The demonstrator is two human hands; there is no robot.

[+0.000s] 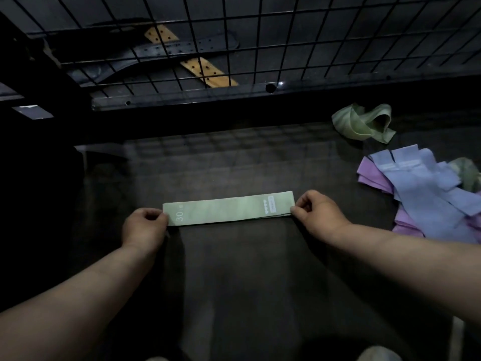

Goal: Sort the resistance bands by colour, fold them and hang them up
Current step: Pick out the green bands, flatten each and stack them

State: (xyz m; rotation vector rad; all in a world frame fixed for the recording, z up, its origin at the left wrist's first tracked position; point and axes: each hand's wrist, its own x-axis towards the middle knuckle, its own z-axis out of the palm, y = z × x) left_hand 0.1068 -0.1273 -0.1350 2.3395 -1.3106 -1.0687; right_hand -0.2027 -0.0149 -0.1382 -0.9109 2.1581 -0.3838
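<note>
A pale green resistance band (229, 208) lies flat and stretched out on the dark table, printed "30" at its left end. My left hand (145, 225) pinches the band's left end and my right hand (316, 209) pinches its right end. At the far right a crumpled green band (363, 122) lies loose. Below it sits a heap of blue bands (426, 188) over purple bands (372, 173), with another green piece (468, 173) at the frame edge.
A black wire grid panel (260, 40) stands across the back of the table, with dark straps and tan perforated strips (208, 69) behind it. The dark table surface (234, 282) stretches toward me between my forearms.
</note>
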